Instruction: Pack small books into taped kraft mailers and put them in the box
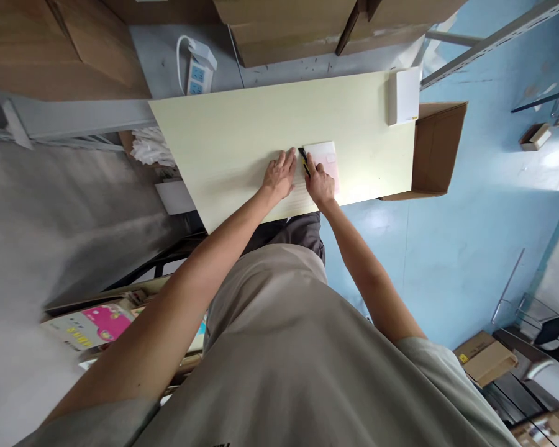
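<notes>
My left hand [280, 175] lies flat on the pale yellow board [233, 130], fingers stretched out, just left of a thin white and pink packet [327, 153]. In my right hand [320, 185] is a black and yellow utility knife [304, 157], gripped with the index finger along it. The knife's black front end points away from me, at the packet's left edge. Part of the packet is hidden under my right hand. Whether the blade touches anything is too small to tell.
A white box [404, 96] stands at the board's far right corner. Behind the board are a power strip [199, 73] and large cardboard boxes [289, 31]. An open carton [440, 149] sits beyond the right edge. Below left, a carton holds printed packages [97, 323].
</notes>
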`<state>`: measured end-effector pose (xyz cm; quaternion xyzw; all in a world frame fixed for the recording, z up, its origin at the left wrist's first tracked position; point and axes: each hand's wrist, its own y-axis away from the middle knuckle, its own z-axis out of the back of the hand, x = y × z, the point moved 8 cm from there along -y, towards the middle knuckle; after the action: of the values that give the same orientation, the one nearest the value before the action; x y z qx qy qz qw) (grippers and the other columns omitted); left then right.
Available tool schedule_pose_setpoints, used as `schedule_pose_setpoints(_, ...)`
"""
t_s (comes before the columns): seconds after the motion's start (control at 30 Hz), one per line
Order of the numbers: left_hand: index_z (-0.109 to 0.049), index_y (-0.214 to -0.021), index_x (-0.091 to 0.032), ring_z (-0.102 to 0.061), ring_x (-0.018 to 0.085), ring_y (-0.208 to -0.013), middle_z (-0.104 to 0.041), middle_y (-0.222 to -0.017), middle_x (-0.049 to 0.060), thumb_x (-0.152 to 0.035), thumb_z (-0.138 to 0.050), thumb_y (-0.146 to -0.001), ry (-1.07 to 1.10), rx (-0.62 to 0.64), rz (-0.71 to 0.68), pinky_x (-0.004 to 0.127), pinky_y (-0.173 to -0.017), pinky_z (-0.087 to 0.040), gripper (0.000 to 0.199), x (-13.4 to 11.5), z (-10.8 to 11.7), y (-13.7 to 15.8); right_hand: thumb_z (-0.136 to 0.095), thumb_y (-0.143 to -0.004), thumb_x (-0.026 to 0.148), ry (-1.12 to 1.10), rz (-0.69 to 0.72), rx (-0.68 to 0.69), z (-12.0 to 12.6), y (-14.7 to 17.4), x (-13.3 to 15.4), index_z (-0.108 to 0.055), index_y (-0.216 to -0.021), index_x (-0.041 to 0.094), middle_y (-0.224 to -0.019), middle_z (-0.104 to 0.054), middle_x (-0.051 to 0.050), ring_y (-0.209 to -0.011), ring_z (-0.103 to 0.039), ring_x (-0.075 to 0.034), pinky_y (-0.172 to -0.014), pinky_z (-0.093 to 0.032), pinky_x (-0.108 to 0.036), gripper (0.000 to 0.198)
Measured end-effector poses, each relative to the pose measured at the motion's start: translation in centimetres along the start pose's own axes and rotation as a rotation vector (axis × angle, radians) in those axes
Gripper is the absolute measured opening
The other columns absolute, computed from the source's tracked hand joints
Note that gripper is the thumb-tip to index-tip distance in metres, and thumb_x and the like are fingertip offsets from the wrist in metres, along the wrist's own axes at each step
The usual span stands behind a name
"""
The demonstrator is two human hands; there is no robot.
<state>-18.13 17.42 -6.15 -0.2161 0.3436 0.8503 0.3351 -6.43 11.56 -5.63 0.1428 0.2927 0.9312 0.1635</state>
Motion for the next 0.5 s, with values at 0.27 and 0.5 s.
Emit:
schedule_pose_setpoints(0.27, -0.025, -0.191, -0.019, -0.013, 0.052, -0.183, -0.022, -0.198, 0.019, -0.063, -0.074, -0.106, 0.001, -0.009, 0.011, 0.065, -0.146, -0.027, 0.107, 0.2, -0.6, -0.5, -0.03, -0.127, 0.042, 0.012, 0.001, -0.011, -0.3, 0.2, 0.1, -0.009, -0.194, 0.02, -0.157, -0.062, -0.03, -0.119, -0.076, -0.035, -0.102, -0.06, -0.048, 0.074)
schedule_pose_setpoints(0.5, -0.027, -0.19, -0.016, -0.014, 0.053, -0.183, -0.019, -0.198, 0.022, -0.062, -0.075, -0.106, 0.005, 0.01, 0.025, 0.067, -0.147, -0.026, 0.107, 0.0, -0.5, -0.6, -0.027, -0.124, 0.032, 0.02, -0.004, -0.018, -0.5, 1.1, 0.1, -0.017, -0.194, 0.02, -0.16, -0.064, -0.03, -0.119, -0.076, -0.036, -0.101, -0.063, -0.05, 0.072)
